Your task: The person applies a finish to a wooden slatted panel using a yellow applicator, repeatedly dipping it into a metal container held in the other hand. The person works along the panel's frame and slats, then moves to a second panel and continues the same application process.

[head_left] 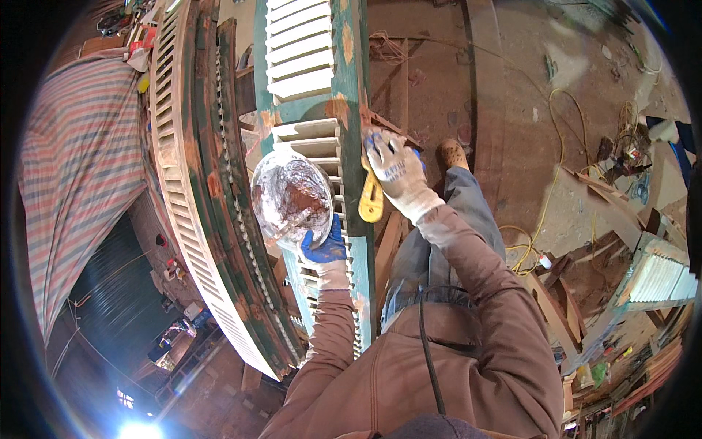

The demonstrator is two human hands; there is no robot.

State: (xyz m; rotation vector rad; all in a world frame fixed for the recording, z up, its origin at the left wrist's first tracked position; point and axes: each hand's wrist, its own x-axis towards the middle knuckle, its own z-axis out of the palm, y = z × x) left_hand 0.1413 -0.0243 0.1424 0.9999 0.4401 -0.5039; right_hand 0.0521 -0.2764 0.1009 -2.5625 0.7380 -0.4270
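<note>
My left hand [324, 244], in a blue-coated glove, grips the near rim of a shiny metal bowl [291, 194] with some brown paste in it. The bowl is over the slats of a long green louvred shutter [355, 132], which has brown patches on its frame. My right hand [397, 167], in a whitish glove with blue fingertips, is closed at the shutter's right edge. From under it sticks out the yellow handle of a putty knife [371, 199]; its blade is hidden.
More louvred shutters [175, 146] stand to the left, beside a striped cloth [88, 139]. Yellow cord [561, 139] and wood scraps [563, 300] lie on the floor to the right. Another louvred panel [654, 274] leans at the far right. My legs are beside the shutter.
</note>
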